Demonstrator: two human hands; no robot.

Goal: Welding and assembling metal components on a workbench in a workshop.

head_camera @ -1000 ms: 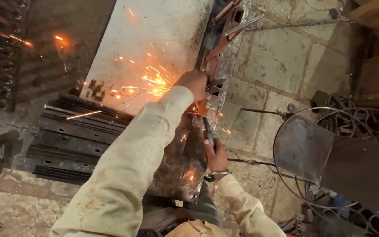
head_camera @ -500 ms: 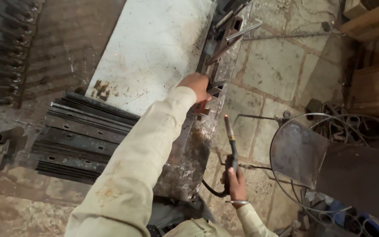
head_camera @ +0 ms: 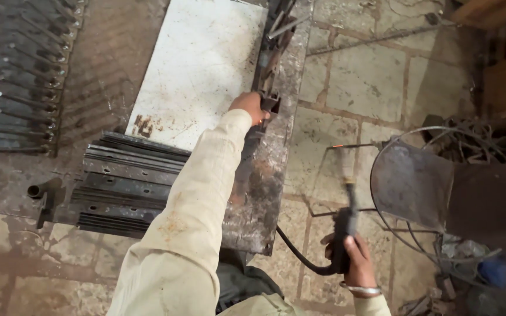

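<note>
Metal strips (head_camera: 127,181) lay stacked on the left of our bench (head_camera: 265,193). Our left hand (head_camera: 250,106) reached out, fingers clenched on a dark steel bar (head_camera: 267,64) at the bench's right edge. Further right, off the bench, our right hand (head_camera: 355,263) gripped the welding electrode holder (head_camera: 344,225).

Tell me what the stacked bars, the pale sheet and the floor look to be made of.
Stacked bars: dark steel, probably, with hard straight edges, punched holes and a dull grey sheen. Pale sheet: likely metal plate, whitish and scuffed, with a rust-brown patch near its lower edge. Floor: stone slabs, apparently, rough and greyish with visible joints.
</note>
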